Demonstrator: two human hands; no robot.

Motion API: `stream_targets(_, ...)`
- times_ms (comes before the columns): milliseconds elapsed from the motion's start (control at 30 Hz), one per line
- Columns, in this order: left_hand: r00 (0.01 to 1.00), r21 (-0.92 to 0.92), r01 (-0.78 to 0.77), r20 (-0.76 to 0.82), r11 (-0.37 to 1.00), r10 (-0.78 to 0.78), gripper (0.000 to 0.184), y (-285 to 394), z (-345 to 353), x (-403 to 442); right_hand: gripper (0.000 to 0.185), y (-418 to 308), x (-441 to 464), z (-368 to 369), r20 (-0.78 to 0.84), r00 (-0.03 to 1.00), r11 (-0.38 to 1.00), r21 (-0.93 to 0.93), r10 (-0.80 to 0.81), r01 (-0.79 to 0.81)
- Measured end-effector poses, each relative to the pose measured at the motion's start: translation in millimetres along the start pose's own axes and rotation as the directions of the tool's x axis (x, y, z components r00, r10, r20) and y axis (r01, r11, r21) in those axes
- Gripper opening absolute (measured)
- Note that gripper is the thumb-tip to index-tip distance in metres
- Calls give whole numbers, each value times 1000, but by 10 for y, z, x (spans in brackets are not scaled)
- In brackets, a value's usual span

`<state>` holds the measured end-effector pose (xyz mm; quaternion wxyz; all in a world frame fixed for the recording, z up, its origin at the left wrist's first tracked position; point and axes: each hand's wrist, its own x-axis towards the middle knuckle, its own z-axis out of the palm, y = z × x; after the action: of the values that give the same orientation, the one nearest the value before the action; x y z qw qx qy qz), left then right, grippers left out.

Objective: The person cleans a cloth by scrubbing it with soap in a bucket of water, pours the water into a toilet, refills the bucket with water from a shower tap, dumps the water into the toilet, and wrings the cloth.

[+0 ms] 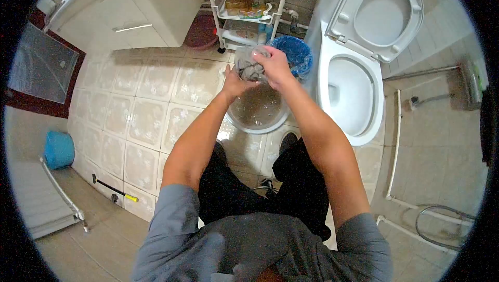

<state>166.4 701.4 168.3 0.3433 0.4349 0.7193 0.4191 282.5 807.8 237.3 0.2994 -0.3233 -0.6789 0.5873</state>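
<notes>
A bunched grey cloth (250,67) is held between my two hands, above a white basin (255,129) of murky water on the floor. My left hand (236,83) cups the cloth from below and the left, its thumb standing up beside it. From the upper right, my right hand (274,65) grips the cloth with its fingers bent over it. The far part of the basin's rim is hidden behind my hands and the cloth.
A white toilet (349,92) with its lid raised stands to the right. Beyond the basin are a blue-lined bin (297,53) and a white shelf rack (244,19). On the tiled floor at left lie a yellow-handled hammer-like tool (117,189) and a blue bucket (58,149).
</notes>
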Motion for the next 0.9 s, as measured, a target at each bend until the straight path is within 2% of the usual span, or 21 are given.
stream_targets(33,989,-352,55,146,935,-3,82,-1,-27,42,29,-58,9,-15,56,989,908,394,135,-146)
stream_targets(67,989,-348,53,148,936,-1,82,-68,-30,120,29,-130,14,-18,160,960,649,710,231,-274)
stream_targets(100,993,-498,118,85,859,-87,68,-136,-24,191,29,-96,42,-38,157,960,647,712,230,-272)
stream_targets(133,983,-637,162,36,753,-181,56,-207,-13,249,29,-69,79,-83,167,957,576,769,235,-276)
stream_targets(167,983,-637,161,36,754,-179,56,-159,-21,240,29,-10,125,-131,179,955,501,819,238,-278)
stream_targets(233,986,-894,99,29,437,-164,45,72,-38,140,29,343,265,-208,172,949,544,786,263,-293)
stream_targets(300,986,-919,107,51,379,-157,44,288,-79,74,29,451,274,-284,163,944,585,750,288,-308)
stream_targets(367,987,-939,117,73,322,-146,44,336,-96,80,41,439,150,-337,294,837,635,550,462,-543)
stream_targets(400,979,-972,163,139,171,-148,44,282,-86,145,41,301,70,-321,292,838,635,550,462,-542)
stream_targets(433,969,-978,209,205,15,-138,46,226,-76,198,54,151,3,-309,275,762,567,531,587,-629)
stream_targets(467,969,-977,211,207,15,-136,46,251,-101,178,68,53,-32,-301,256,669,487,515,698,-706)
stream_targets(500,970,-973,230,232,-36,-76,46,277,-134,153,68,97,-19,-325,254,671,489,517,697,-703)
stream_targets(533,967,-964,252,254,-86,-15,47,304,-162,132,74,157,-4,-351,380,641,381,566,667,-731)
stream_targets(567,967,-964,254,255,-83,-12,47,354,-163,115,82,137,-6,-354,500,609,264,598,616,-757)
stream_targets(600,967,-965,254,256,-63,-17,47,411,-142,104,82,123,-16,-335,498,612,266,599,615,-755)
stream_targets(667,967,-966,254,255,-45,-24,48,561,-102,91,78,99,-65,-277,660,668,286,604,343,-744)
stream_targets(733,961,-954,253,228,164,-156,48,704,-44,60,74,167,-55,-273,670,652,314,572,355,-758)
stream_targets(767,959,-953,256,231,159,-164,48,674,24,67,70,193,-77,-268,677,639,342,541,365,-769)
stream_targets(833,883,-701,297,-56,649,-465,47,649,114,147,62,217,-97,-299,673,640,358,532,371,-767)
stream_targets(867,943,-576,213,-90,789,-321,48,395,122,231,55,215,-99,-323,667,646,381,524,372,-761)
stream_targets(900,942,-580,218,-86,785,-325,48,335,26,245,55,263,-78,-361,666,643,379,522,379,-764)
